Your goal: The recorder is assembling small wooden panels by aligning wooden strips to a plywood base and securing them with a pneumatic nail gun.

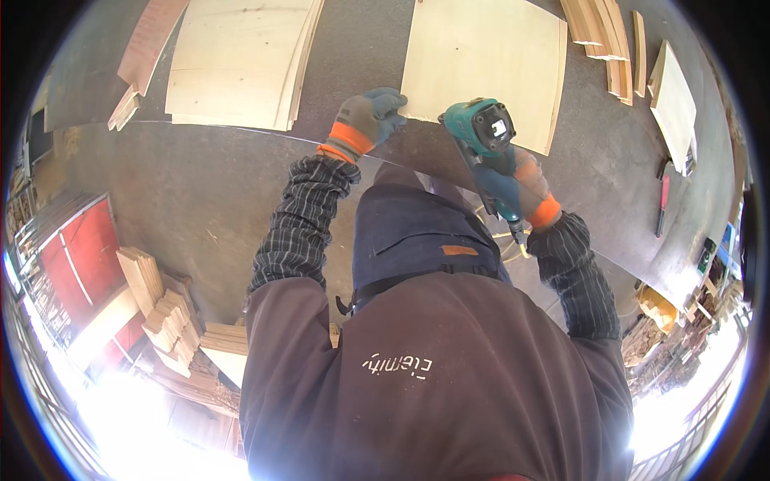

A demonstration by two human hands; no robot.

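Centrally, a teal power tool (485, 136) sits over the near edge of a pale plywood panel (481, 64) that lies flat on the dark worktable (241, 184), its rear face turned up toward the camera. The right hand (529, 188), in a grey glove with an orange cuff, is closed around the tool's grip, just near of the tool body; the fingers themselves are mostly hidden behind the housing. The left hand (369, 120), gloved the same way, rests palm down with fingers extended and lightly spread, its fingertips touching the near left corner of the same panel and holding nothing. Both forearms wear dark checked sleeves and enter from the near side, over a dark apron bib. To the left and far on the table lies a stack of plywood sheets (237, 60), well apart from the panel, with narrow wooden strips (148, 44) beside it at the far left. At the far right lie several curved wooden slats (601, 36) and a small board (672, 104). Below the table's left side, stacked wood offcuts (164, 313) stand beside a red cabinet (76, 256).
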